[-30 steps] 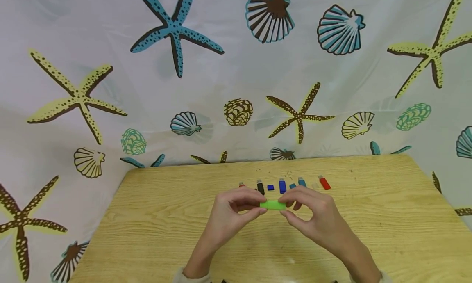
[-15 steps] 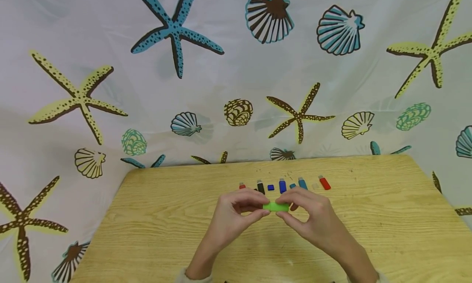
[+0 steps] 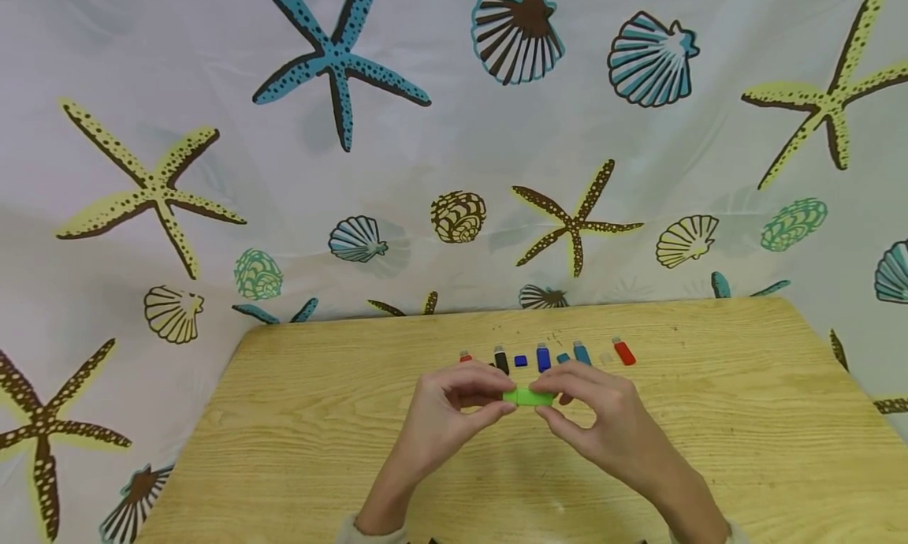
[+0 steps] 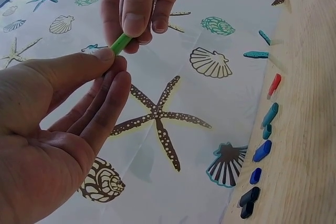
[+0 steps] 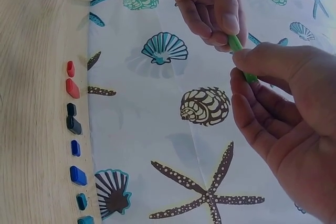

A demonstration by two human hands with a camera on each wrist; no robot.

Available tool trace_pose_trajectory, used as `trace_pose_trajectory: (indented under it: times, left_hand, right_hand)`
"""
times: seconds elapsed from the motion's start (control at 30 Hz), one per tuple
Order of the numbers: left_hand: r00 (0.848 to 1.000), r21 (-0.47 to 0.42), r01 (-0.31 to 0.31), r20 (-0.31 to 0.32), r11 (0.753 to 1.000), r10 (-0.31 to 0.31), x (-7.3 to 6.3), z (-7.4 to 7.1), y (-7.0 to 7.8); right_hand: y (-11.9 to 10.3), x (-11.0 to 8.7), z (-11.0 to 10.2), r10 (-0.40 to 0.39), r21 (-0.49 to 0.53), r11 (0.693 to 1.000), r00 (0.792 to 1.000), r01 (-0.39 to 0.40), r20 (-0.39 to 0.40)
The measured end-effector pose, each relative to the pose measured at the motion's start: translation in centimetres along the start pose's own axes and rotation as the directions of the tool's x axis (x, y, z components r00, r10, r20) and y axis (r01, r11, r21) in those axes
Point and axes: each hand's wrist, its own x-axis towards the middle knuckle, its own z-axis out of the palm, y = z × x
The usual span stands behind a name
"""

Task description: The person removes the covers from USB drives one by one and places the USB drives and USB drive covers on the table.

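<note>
Both hands hold one bright green USB flash drive level above the table. A faint seam crosses it near its left end, where the cap meets the body. My left hand pinches the capped end between thumb and fingers. At the other end, the right hand grips the body the same way. The left wrist view shows a strip of the green drive between the two thumbs. Fingers cover much of the green drive in the right wrist view.
Beyond the hands, a row lies on the wooden table: a black drive, blue cap, blue drive, teal cap, teal drive and red drive. A patterned cloth hangs behind.
The hands have drawn slightly closer together on the green flash drive, which has shifted a little to the right. The row on the table has not moved.
</note>
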Motion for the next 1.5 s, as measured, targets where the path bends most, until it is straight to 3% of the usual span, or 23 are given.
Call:
trace_pose_trajectory:
  times: [0.23, 0.43, 0.67, 0.93, 1.1, 1.23, 1.5]
  left_hand:
    - [1.000, 0.006, 0.021, -0.019, 1.000, -0.021, 0.0, -0.8, 0.0]
    - [0.985, 0.019, 0.028, -0.168, 0.999, -0.024, -0.5, -4.2, 0.5]
    - [0.972, 0.059, 0.018, -0.236, 0.998, -0.003, -0.6, -6.3, 0.3]
    - [0.947, 0.109, 0.068, -0.320, 0.992, -0.030, -0.7, -8.1, -0.6]
    - [0.934, 0.111, 0.085, -0.356, 0.990, -0.040, -1.1, -9.4, -1.4]
    - [0.926, 0.056, 0.096, -0.371, 0.994, -0.068, -1.2, -10.1, -1.9]
    - [0.909, 0.055, 0.121, -0.407, 0.991, -0.088, -1.5, -11.3, -2.5]
  right_hand:
    - [0.6, -0.2, -0.6, -0.009, -0.039, 0.999, 1.000, 0.008, -0.015]
    - [1.6, -0.5, -3.4, 0.039, -0.129, 0.990, 0.994, -0.052, -0.103]
    - [2.1, -0.6, -3.7, 0.087, -0.145, 0.984, 0.992, -0.100, -0.096]
    - [3.0, -0.9, -0.9, 0.161, -0.100, 0.981, 0.986, -0.166, -0.050]
    - [3.6, -0.4, 2.0, 0.193, -0.015, 0.980, 0.975, -0.196, -0.105]
    - [3.7, 0.2, 4.3, 0.238, 0.062, 0.971, 0.959, -0.231, -0.155]
    - [3.8, 2.0, 9.4, 0.338, 0.135, 0.939, 0.923, -0.317, -0.184]
